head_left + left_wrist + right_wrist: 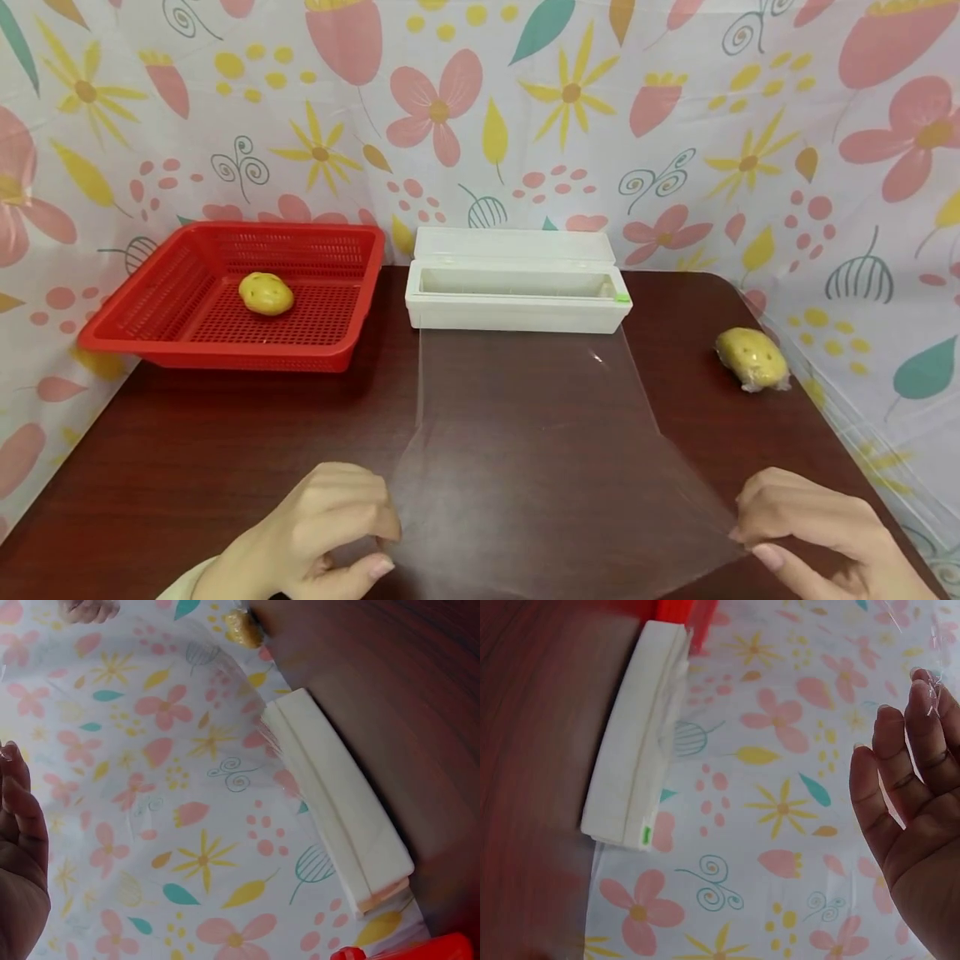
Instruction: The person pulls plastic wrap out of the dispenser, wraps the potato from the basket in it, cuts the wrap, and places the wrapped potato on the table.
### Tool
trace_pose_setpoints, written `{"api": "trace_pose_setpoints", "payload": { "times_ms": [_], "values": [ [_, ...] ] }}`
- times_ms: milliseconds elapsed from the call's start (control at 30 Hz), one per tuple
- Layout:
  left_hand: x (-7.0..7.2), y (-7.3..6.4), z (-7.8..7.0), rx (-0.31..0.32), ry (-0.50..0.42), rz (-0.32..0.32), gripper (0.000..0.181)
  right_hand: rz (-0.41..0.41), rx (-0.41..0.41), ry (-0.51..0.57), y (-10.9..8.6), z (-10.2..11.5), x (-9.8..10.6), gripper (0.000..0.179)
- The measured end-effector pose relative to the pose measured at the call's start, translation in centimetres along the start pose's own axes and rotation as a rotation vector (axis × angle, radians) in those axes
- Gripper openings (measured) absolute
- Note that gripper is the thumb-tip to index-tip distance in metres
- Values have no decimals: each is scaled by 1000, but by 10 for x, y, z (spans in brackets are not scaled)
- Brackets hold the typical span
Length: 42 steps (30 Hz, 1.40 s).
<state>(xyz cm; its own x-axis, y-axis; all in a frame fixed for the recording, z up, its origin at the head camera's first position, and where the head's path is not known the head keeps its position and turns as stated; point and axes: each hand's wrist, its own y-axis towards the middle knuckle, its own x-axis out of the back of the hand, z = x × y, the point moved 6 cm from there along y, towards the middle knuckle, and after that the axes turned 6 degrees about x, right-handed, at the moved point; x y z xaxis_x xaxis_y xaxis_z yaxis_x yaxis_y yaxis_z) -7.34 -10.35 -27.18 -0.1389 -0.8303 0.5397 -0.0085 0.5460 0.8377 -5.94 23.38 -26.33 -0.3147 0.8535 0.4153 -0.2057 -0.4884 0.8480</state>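
Cling film [525, 467] stretches over the bench [225, 450] from the white box [517, 318] toward us. Our left hand [322, 525] and right hand [817, 533] pinch its near corners, fingers curled nearly together. We should pull evenly, holding both edges taut so it doesn't fold or stick to itself.

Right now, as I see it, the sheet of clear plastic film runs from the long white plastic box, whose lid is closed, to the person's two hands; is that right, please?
Not quite: the lid of the long white plastic box stands open, as the head view shows. The clear plastic film does run from it to the left hand and right hand.
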Motion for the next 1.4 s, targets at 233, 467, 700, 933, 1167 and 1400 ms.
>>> {"api": "trace_pose_setpoints", "payload": {
  "times_ms": [233,467,700,933,1167,1400],
  "values": [
    [-1,2,0,5,4,1,26,7,-19,-7,-3,-3,2,12],
    [-6,-8,4,69,-13,62,24,41,-132,-57,-16,-8,4,7],
    [-16,-19,11,179,-28,153,23,66,-178,-71,-29,-17,-1,10],
    [-38,-43,20,408,-41,294,16,138,-322,-145,-61,-31,-9,33],
    [-51,-59,29,491,37,396,13,212,-451,-215,-83,-44,-17,46],
    [-54,-66,41,501,83,398,16,291,-504,-223,-98,-55,-22,44]
  ]
}}
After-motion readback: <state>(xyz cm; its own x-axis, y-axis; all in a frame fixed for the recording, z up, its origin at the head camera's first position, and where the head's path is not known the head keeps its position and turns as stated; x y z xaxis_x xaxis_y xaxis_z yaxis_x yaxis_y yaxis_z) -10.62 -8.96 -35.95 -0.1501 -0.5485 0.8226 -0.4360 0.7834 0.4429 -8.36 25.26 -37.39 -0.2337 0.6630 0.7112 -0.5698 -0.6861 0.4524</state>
